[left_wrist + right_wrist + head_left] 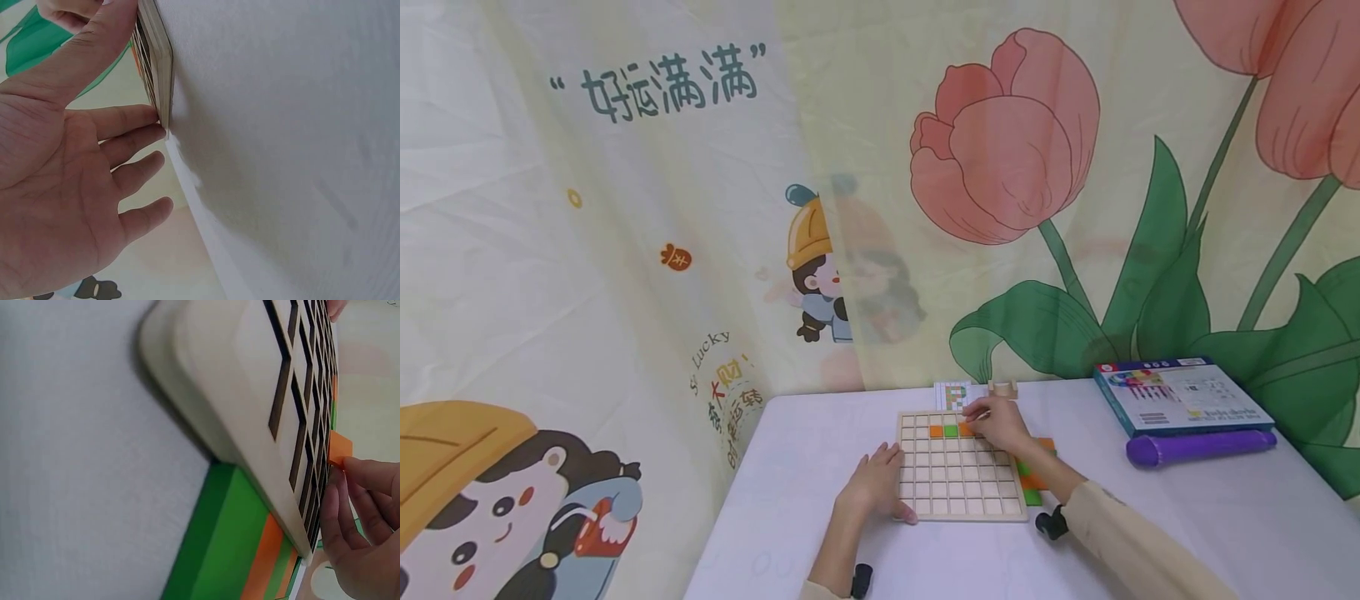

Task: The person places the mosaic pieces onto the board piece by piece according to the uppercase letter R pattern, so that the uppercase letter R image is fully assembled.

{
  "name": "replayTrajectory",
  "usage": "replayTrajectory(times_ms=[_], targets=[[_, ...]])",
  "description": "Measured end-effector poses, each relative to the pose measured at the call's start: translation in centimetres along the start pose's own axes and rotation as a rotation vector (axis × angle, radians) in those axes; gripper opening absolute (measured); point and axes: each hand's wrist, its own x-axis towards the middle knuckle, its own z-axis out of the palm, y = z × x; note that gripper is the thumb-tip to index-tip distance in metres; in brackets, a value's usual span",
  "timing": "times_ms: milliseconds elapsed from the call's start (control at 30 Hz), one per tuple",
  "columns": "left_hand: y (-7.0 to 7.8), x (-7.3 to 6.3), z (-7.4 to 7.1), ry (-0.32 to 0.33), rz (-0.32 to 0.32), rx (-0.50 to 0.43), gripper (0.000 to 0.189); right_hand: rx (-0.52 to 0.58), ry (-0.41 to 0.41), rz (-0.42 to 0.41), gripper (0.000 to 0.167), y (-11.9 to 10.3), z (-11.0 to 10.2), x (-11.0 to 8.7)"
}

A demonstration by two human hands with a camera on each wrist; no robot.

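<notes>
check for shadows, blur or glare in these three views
Left wrist: a broad, soft shadow on the white tabletop beside the left hand; right wrist: the near corner of the grid board looms large and looks soft; head: lighting looks even, with no harsh glare.

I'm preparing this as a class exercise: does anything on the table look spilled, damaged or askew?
Nothing stands out: the wooden grid board looks intact and nothing appears spilled. The orange tile sticking up from it is simply pinched in the right hand.
</notes>
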Motion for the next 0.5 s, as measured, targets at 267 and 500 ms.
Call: replayTrajectory(times_ms=[267,500], targets=[[-0.02,0.01,0.13,-0.003,-0.005,0.001,0.114,-0.177,0.009,-0.078,0.016,-0.37,0.37,-0.1],[-0.06,0.04,-0.03,-0.006,0.002,0.006,0.114,-0.192,-0.002,-0.07,0.014,-0.56,-0.1,-0.15]])
